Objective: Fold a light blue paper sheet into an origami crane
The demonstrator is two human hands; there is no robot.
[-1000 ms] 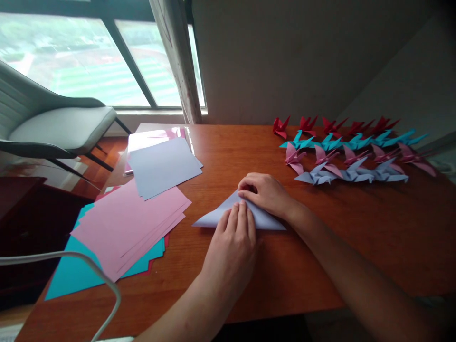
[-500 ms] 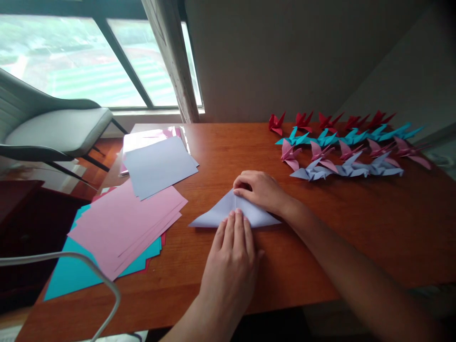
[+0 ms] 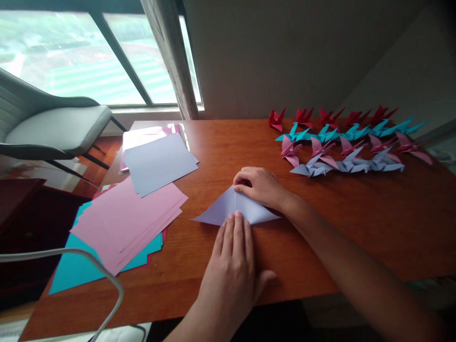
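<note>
Facing table's back edge (image 3: 231,123): paper (image 3: 218,208) | pinched by right hand (image 3: 259,186), pressed by flat left hand (image 3: 230,270) | possibly skewed by slipping

Far right, four rows: five red birds (image 3: 329,118), five turquoise birds (image 3: 353,133), five pink birds (image 3: 348,148), three pale lavender birds (image 3: 352,164). Centre: one folded sheet (image 3: 218,209), one left hand (image 3: 231,261), one right hand (image 3: 263,190). Far left: one chair (image 3: 59,127).

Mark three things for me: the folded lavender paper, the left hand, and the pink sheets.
Folded lavender paper (image 3: 225,205): head view, on its upper face, left of the crease.
Left hand (image 3: 230,266): head view, on its back.
Pink sheets (image 3: 131,218): head view, on the top sheet's face.
</note>
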